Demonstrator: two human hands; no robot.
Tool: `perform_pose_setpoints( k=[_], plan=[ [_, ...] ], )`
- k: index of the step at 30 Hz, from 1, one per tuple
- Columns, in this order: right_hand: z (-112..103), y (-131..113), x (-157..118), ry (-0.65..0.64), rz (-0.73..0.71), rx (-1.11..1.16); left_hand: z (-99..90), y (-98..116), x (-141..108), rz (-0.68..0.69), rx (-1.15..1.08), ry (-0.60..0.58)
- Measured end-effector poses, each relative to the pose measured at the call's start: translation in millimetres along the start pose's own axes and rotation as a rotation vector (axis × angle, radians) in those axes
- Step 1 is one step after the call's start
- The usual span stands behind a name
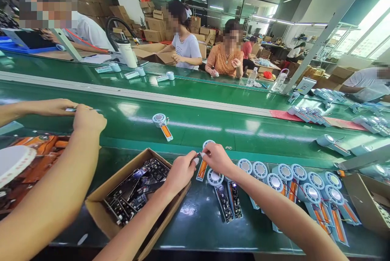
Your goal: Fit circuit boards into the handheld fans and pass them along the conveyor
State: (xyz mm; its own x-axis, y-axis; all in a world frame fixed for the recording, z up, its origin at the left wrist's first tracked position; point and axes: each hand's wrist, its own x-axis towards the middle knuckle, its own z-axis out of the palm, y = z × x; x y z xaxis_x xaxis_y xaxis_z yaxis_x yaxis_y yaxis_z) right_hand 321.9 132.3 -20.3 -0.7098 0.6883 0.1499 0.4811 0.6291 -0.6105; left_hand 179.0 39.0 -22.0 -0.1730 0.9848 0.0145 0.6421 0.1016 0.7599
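My left hand (182, 171) and my right hand (217, 158) meet at the near belt edge, fingers pinched around something small and dark that I cannot make out. Partly hidden beneath them lies a light-blue fan housing (201, 170) with an orange strip in its handle. Below my right hand, two housings hold dark circuit boards (224, 203). An open cardboard box (100, 216) of loose circuit boards sits under my left forearm. Several more blue fan housings (311, 192) with orange strips lie to the right, partly behind my right forearm.
Another person's hands (89, 118) work at the left, above orange parts (36, 171). One fan housing (163, 126) lies on the green belt (195, 118). A second cardboard box (362, 202) stands at the right edge. People sit across the belt.
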Motion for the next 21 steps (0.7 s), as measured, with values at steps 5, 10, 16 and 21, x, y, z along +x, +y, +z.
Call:
perform_pose_setpoints(
  k=[5,10,16,21],
  plan=[
    [-4.7,8.5,3.0,-0.014,-0.01,0.109,1.1,-1.2,2.6,-0.016,-0.128,-0.005],
    [-7.9,11.9,2.8,-0.025,0.016,0.198,1.2,-4.1,10.3,-0.066,-0.236,-0.038],
    [-10.5,11.8,3.4,-0.035,0.029,0.197,-1.0,-5.6,13.0,-0.095,-0.265,-0.064],
    [-11.1,8.1,3.8,-0.033,0.023,0.131,-1.4,-6.2,12.4,-0.087,-0.237,-0.061]
  ],
)
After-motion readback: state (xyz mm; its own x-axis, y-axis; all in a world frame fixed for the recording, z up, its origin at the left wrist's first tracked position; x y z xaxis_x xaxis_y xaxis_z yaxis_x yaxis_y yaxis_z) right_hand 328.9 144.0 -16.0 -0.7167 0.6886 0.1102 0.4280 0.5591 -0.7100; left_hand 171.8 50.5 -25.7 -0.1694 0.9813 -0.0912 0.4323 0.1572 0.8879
